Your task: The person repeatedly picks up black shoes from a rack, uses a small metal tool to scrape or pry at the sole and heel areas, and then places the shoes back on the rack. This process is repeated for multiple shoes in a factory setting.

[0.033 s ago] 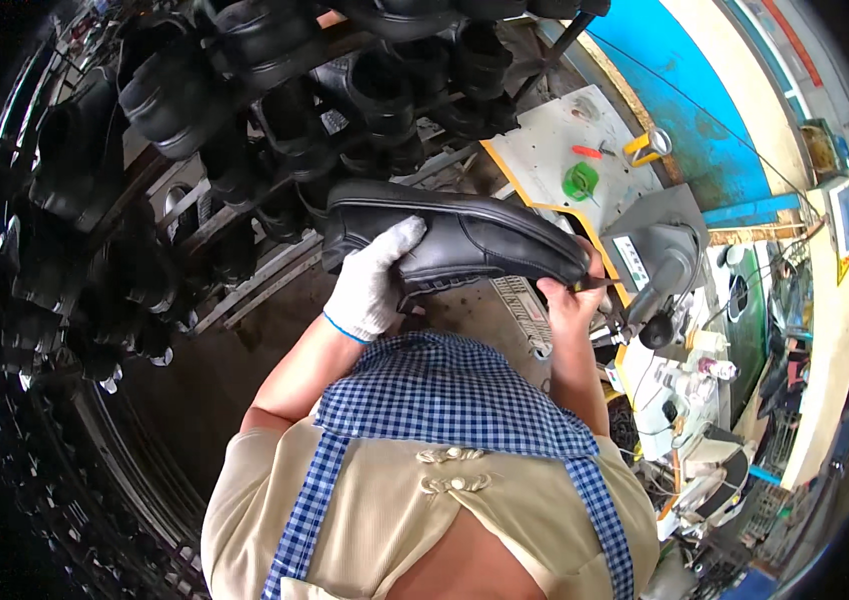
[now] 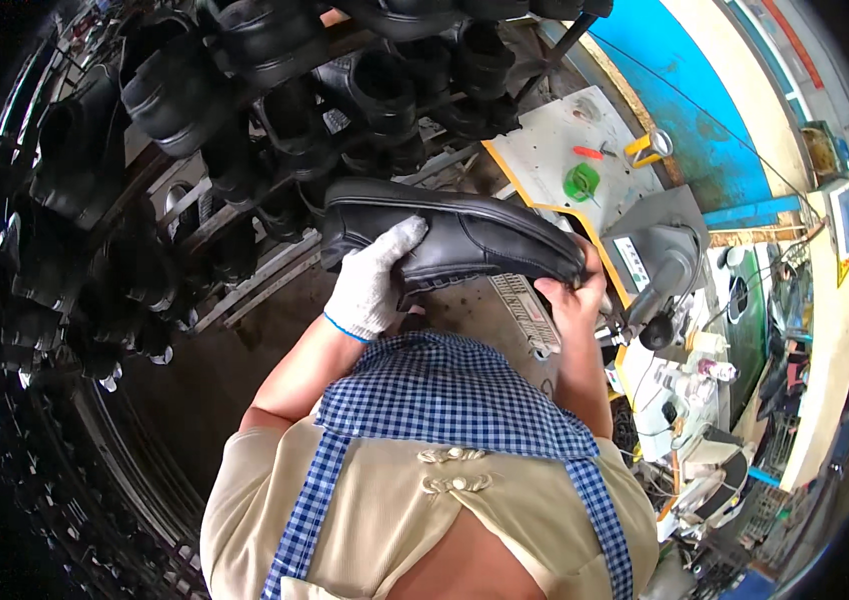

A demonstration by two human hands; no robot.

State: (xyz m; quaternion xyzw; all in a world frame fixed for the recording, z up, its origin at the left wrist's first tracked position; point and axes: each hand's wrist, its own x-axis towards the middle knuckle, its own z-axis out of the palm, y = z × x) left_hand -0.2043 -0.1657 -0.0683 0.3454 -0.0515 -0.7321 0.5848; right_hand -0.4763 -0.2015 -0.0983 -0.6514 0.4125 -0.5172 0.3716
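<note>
A black leather shoe is held on its side in front of me, its toe to the right and its sole edge along the top. My left hand, in a white knit glove with a blue cuff edge, is closed round the heel half. Its thumb presses on the upper. Bare, my right hand grips the toe, thumb on the near side and fingers on the far side. Part of those fingers is hidden behind the toe.
Racks of black shoes fill the left and far side. To my right a grey machine stands by a white worktable with yellow edging. On it lie a green item and a yellow-handled tape roll.
My right hand and the shoe's toe have shifted very slightly left. A dark pointed shape beside my right thumb no longer shows. My left hand keeps its hold.
</note>
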